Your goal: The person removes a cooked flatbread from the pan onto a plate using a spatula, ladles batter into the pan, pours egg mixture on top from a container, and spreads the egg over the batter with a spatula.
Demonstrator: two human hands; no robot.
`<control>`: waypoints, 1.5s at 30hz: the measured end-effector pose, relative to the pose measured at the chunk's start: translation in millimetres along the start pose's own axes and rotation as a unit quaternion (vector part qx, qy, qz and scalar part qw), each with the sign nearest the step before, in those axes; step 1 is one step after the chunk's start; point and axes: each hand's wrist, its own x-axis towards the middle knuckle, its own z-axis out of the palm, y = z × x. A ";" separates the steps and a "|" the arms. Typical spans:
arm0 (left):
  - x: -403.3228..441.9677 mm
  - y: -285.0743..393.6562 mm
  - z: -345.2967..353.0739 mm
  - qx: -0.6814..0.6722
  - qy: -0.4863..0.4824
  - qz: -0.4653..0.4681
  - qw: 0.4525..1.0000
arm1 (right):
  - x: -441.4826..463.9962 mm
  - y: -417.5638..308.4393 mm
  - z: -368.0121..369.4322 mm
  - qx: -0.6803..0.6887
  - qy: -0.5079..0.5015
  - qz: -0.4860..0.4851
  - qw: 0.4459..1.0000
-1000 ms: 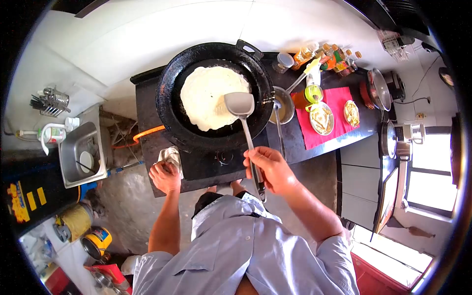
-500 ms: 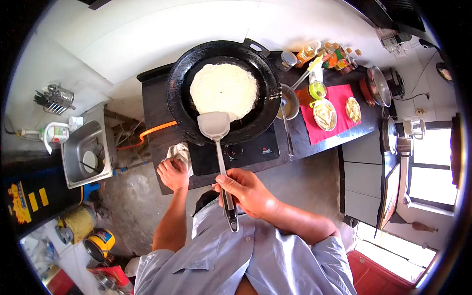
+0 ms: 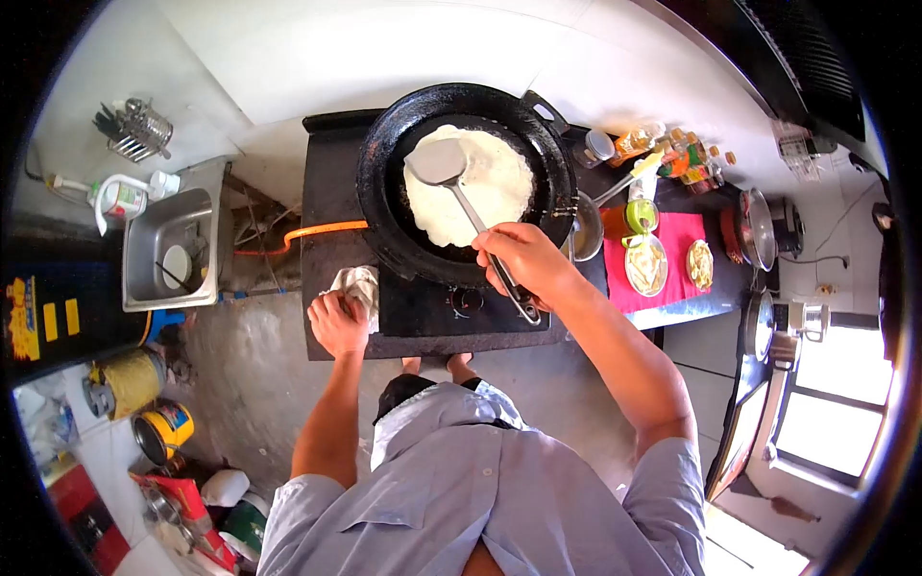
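Observation:
In my right hand (image 3: pixel 526 261) is the handle of a metal spatula (image 3: pixel 438 161), my fingers wrapped round it. Its broad blade lies over the upper left part of a pale, round flatbread (image 3: pixel 490 187). That flatbread rests inside a large black wok (image 3: pixel 376 163) on the cooktop. At the counter's front edge, my left hand (image 3: pixel 338 323) is closed on a crumpled, light-coloured cloth (image 3: pixel 361 288); some of its fingertips are hidden.
Right of the wok stand a small saucepan (image 3: pixel 588 230), a jar (image 3: pixel 597 147) and several bottles. Two dishes of food, one a bowl (image 3: pixel 646 278), sit on a red cloth (image 3: pixel 677 230). An orange hose (image 3: pixel 322 228) runs left, towards the sink (image 3: pixel 206 206).
My right hand has moved forward and right. The spatula blade has gone from the flatbread's near edge to its upper left. My left hand stays at the cloth.

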 end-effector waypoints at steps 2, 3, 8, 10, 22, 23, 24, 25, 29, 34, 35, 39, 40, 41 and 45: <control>0.9 1.8 1.1 0.016 0.005 -0.005 1.000 | -4.2 3.4 -3.4 0.000 -0.014 0.011 1.000; 1.6 4.5 -0.5 0.020 0.004 -0.012 1.000 | -9.5 3.1 -3.8 0.002 -0.018 0.012 1.000; 2.0 7.9 0.5 0.028 0.009 -0.022 0.999 | -22.7 21.2 -27.9 -0.063 -0.073 0.009 0.995; 2.2 8.9 1.9 0.035 0.014 -0.024 0.999 | -34.7 18.8 -35.2 -0.058 -0.079 0.022 0.995; 2.2 13.6 1.7 0.053 0.010 -0.025 0.998 | -51.7 14.3 -128.5 -0.185 -0.171 0.046 0.967; 1.9 15.4 1.0 0.051 0.009 -0.032 0.998 | -51.9 12.0 -134.4 -0.188 -0.175 0.046 0.965; 2.1 16.8 0.8 0.053 0.012 -0.030 0.998 | -51.5 9.7 -141.0 -0.190 -0.179 0.046 0.964; 2.7 17.5 0.9 0.055 0.015 -0.028 0.998 | -50.4 7.1 -148.5 -0.210 -0.183 0.044 0.959; 1.7 15.2 3.0 0.059 0.016 -0.026 0.998 | -46.1 -12.7 -173.4 -0.239 -0.200 0.069 0.948; 1.6 17.7 2.6 0.058 0.021 -0.024 0.998 | -24.6 -26.3 -214.4 -0.340 -0.237 0.011 0.910; 1.7 19.4 2.1 0.060 0.015 -0.034 0.998 | -20.3 -29.6 -221.4 -0.351 -0.241 0.009 0.905; 1.9 16.3 3.3 0.065 0.012 -0.021 0.998 | -4.8 -47.4 -244.4 -0.397 -0.238 0.033 0.886; 2.0 16.9 2.7 0.065 0.014 -0.019 0.998 | -4.0 -55.3 -243.8 -0.411 -0.237 0.035 0.880; 2.3 17.3 2.6 0.064 0.016 -0.017 0.998 | -6.5 -68.2 -240.1 -0.427 -0.230 0.044 0.873; 2.4 17.7 4.3 0.069 0.017 -0.020 0.997 | 10.5 -78.8 -265.1 -0.420 -0.234 0.079 0.873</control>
